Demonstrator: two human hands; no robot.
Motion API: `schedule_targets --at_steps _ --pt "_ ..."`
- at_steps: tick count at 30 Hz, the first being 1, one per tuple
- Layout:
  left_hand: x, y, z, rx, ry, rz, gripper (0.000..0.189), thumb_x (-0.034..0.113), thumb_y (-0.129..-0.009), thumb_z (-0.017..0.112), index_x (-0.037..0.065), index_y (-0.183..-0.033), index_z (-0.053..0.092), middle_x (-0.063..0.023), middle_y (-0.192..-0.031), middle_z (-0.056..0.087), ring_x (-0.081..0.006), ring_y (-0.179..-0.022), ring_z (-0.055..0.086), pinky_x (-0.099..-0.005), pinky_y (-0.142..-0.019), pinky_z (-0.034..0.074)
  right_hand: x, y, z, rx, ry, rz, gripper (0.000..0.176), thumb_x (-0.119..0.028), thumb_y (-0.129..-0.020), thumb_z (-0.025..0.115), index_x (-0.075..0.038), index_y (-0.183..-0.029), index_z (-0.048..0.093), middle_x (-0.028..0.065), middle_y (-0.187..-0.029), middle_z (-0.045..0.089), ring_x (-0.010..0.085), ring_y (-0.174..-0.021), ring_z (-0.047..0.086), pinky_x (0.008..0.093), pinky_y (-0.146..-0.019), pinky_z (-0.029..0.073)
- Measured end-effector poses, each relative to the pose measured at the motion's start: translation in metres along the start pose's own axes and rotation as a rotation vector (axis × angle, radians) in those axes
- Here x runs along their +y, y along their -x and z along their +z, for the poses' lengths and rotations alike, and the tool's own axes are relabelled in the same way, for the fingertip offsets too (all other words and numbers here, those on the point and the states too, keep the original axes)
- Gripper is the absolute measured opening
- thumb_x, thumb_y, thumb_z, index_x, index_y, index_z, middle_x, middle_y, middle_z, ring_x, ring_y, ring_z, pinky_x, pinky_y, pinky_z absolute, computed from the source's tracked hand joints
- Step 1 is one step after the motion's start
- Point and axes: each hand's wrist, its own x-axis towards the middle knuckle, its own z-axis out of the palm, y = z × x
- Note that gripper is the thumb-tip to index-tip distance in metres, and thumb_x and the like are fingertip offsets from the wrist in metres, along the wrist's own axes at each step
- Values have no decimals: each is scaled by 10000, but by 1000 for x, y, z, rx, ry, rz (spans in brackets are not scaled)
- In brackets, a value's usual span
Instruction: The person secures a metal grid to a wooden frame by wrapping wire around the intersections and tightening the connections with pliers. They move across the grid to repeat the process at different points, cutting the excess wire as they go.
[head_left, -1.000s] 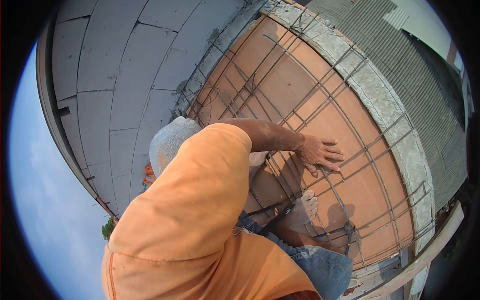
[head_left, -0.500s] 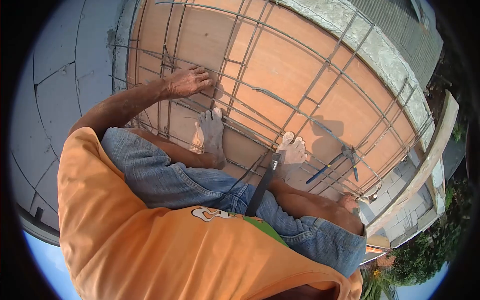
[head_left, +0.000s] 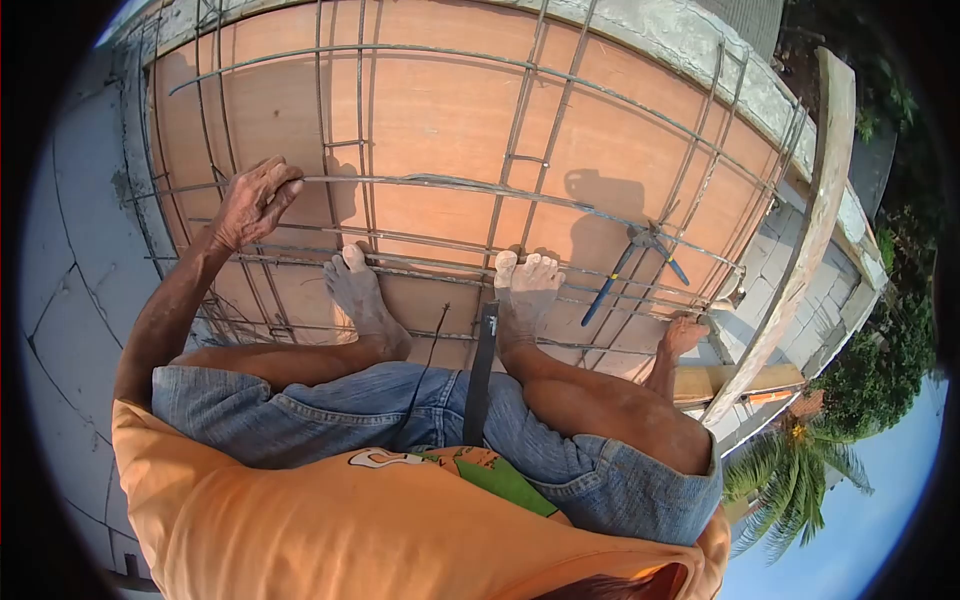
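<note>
My left hand (head_left: pixel 258 203) is closed around a long steel bar (head_left: pixel 440 182) that runs across the rebar grid, its fingers curled over the bar's left part. My right hand (head_left: pixel 684 336) is low at the right, beyond my knee, beside the grid's lower right bars; its fingers are small in view, and what they hold, if anything, is unclear. Pliers with blue handles (head_left: pixel 604 297) rest on the bars above and left of my right hand, jaws near a crossing. Both bare feet (head_left: pixel 527 290) are on the lower bars.
Orange-brown panels (head_left: pixel 440 100) lie under the grid. A rough concrete edge (head_left: pixel 690 35) borders the top. Grey block wall (head_left: pixel 80 250) stands at the left. A wooden plank (head_left: pixel 800 260) slants along the right, with block work (head_left: pixel 770 245) and a palm (head_left: pixel 795 480) beyond.
The view has turned and shifted, so the grid sits further left. My left hand has moved onto the long bar and closed around it. More of my right hand now shows.
</note>
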Motion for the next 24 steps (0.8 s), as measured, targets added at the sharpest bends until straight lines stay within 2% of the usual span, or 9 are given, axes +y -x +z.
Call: schedule_targets --at_steps 4,8,9,11,12,13,17,20,24 --pt "8 2 -23 215 -45 230 112 165 -884 659 72 -921 608 -78 -744 502 -270 -681 551 -406 -613 453 -125 62 157 -226 -369 -200 257 -339 -976 456 -129 -1046 585 38 -948 601 244 -897 601 384 -782 483" --pt "-9 -14 -40 374 -147 240 142 215 -898 645 80 -883 603 -66 -812 504 -259 -794 552 -405 -746 478 -50 -43 244 -403 -1203 -126 352 -391 -941 539 -106 -1147 553 87 -958 579 257 -914 580 408 -792 485" --pt "-17 -16 -47 398 -168 234 142 215 -898 645 80 -883 603 -66 -812 504 -259 -794 552 -405 -746 478 -58 -49 240 -406 -1193 -159 352 -391 -941 539 -106 -1147 553 87 -958 579 257 -914 580 408 -792 485" --pt "-35 -21 -66 486 -186 258 101 165 -893 653 86 -925 600 -58 -789 475 -241 -773 523 -391 -741 452 -69 -38 233 551 -58 -821 380 -336 -943 547 -63 -1207 528 118 -992 582 268 -935 583 398 -828 479" --pt "-43 -21 -75 471 -223 217 112 181 -910 638 79 -914 592 -68 -796 489 -249 -817 538 -413 -783 443 -104 13 179 144 -45 -606 347 -254 -981 474 15 -1193 529 191 -1056 608 329 -992 599 417 -874 461" --pt "-53 -19 -82 486 -231 215 112 181 -910 638 79 -914 592 -68 -796 489 -249 -817 538 -413 -783 443 -120 37 162 71 2 -543 346 -253 -982 472 16 -1192 529 193 -1057 608 331 -992 599 418 -872 461" --pt "-96 -7 -106 499 -155 49 191 245 -934 615 70 -870 573 -89 -814 533 -273 -827 563 -425 -779 441 -134 42 121 163 65 -530 343 -246 -985 466 20 -1192 529 202 -1059 609 340 -991 600 423 -867 460" --pt "-121 6 -124 502 -243 -67 420 455 -933 577 69 -778 519 -95 -762 520 -287 -791 551 -427 -741 431 -136 33 80 311 113 -512 340 -241 -988 461 23 -1191 529 209 -1060 610 347 -991 600 426 -863 459" --pt "-135 21 -131 502 -223 -86 469 497 -903 607 66 -747 506 -93 -753 514 -280 -767 538 -423 -730 427 -120 25 18 537 150 -452 337 -234 -991 455 28 -1190 529 217 -1062 611 356 -990 601 431 -858 458"
